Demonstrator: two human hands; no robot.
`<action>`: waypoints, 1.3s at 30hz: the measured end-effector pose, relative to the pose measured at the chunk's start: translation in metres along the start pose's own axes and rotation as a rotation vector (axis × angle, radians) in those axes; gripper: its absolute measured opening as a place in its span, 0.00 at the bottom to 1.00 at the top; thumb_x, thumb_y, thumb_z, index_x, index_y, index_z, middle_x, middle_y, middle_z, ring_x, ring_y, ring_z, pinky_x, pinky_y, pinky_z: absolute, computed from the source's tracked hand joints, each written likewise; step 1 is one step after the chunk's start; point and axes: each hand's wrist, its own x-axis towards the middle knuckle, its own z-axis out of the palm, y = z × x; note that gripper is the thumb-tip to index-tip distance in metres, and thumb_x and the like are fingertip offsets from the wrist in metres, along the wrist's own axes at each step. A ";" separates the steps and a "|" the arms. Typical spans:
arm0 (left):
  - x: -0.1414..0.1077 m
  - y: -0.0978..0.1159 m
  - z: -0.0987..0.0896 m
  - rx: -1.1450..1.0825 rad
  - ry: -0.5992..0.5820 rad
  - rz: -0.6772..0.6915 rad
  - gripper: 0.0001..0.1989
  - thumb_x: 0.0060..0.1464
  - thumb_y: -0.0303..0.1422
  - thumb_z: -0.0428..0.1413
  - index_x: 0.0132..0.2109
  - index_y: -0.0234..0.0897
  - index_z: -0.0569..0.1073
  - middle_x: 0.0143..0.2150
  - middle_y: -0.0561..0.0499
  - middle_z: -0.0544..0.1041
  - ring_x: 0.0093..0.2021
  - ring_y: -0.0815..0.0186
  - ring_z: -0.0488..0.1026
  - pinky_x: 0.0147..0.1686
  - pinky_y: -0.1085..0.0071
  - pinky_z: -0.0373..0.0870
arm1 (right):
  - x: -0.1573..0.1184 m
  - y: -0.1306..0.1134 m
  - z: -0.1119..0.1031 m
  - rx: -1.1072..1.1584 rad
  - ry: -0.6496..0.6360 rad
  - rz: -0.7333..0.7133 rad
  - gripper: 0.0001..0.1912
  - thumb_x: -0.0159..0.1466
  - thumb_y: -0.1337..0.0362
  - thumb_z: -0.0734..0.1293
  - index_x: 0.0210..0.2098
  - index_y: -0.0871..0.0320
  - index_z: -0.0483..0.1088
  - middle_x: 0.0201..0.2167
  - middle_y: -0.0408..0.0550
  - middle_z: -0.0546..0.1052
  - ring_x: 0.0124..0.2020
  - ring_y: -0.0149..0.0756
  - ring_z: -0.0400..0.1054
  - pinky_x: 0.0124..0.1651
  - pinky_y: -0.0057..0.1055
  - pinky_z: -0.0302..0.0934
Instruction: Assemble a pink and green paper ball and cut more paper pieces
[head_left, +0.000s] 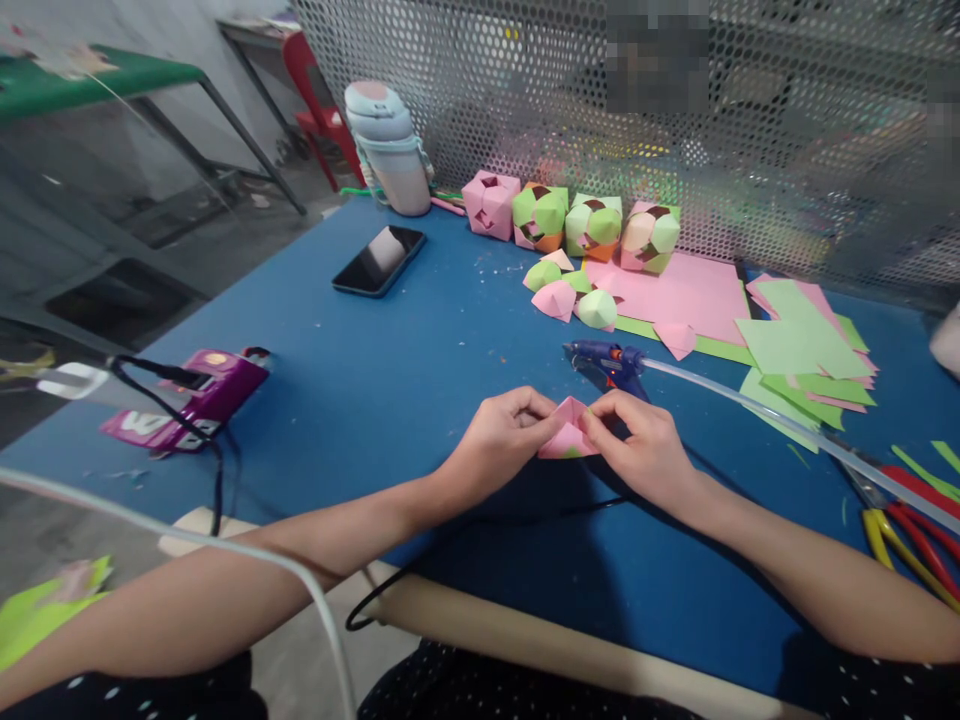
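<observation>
A small folded pink paper piece (568, 437) with a bit of green at its lower edge is held between my two hands, above the blue table. My left hand (506, 432) pinches its left side with thumb and fingers. On the right side, my right hand (641, 445) grips it the same way. Just beyond the hands lies a blue glue gun (611, 362) with a long clear glue stick (712, 398) sticking out of its back. Several folded paper pieces (555, 300) in pink and green lie farther back.
Folded paper cubes (491, 205) line the perforated metal screen (525, 90). A bottle (390, 150), a phone (380, 260) and a purple power strip (199, 395) are on the left. Paper sheets (802, 340) and scissors (892, 520) lie right. A white cable (225, 545) crosses the left foreground.
</observation>
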 end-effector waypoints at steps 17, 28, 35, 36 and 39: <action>-0.001 0.011 -0.001 -0.140 -0.239 -0.095 0.16 0.49 0.37 0.63 0.42 0.32 0.71 0.39 0.49 0.76 0.33 0.69 0.75 0.34 0.70 0.74 | -0.011 0.000 -0.030 0.042 -0.133 0.188 0.09 0.66 0.61 0.64 0.31 0.56 0.71 0.26 0.41 0.72 0.27 0.30 0.63 0.30 0.28 0.57; -0.001 0.008 -0.007 0.044 -0.305 0.014 0.09 0.45 0.27 0.47 0.22 0.34 0.67 0.20 0.52 0.72 0.24 0.68 0.72 0.27 0.73 0.69 | -0.019 0.067 -0.123 -0.106 0.016 0.481 0.16 0.59 0.50 0.68 0.26 0.57 0.72 0.22 0.41 0.68 0.24 0.30 0.60 0.26 0.27 0.52; -0.002 0.012 -0.015 0.081 -0.271 0.048 0.07 0.45 0.27 0.46 0.23 0.35 0.66 0.19 0.53 0.71 0.22 0.68 0.72 0.23 0.73 0.66 | -0.003 0.083 -0.125 -0.177 0.404 0.357 0.19 0.61 0.53 0.65 0.47 0.57 0.71 0.36 0.49 0.75 0.33 0.37 0.68 0.37 0.34 0.62; -0.002 0.012 -0.015 0.081 -0.272 0.041 0.07 0.45 0.27 0.47 0.24 0.35 0.67 0.20 0.53 0.73 0.23 0.68 0.73 0.23 0.73 0.67 | -0.004 0.076 -0.120 -0.184 0.367 0.314 0.17 0.62 0.54 0.64 0.46 0.56 0.72 0.37 0.49 0.76 0.34 0.38 0.69 0.38 0.35 0.63; 0.000 0.014 -0.016 0.066 -0.274 -0.007 0.03 0.46 0.27 0.51 0.28 0.34 0.69 0.22 0.53 0.75 0.23 0.67 0.74 0.25 0.72 0.69 | -0.007 0.052 -0.099 -0.218 0.047 0.229 0.14 0.64 0.57 0.62 0.44 0.55 0.73 0.39 0.50 0.77 0.33 0.37 0.69 0.37 0.35 0.63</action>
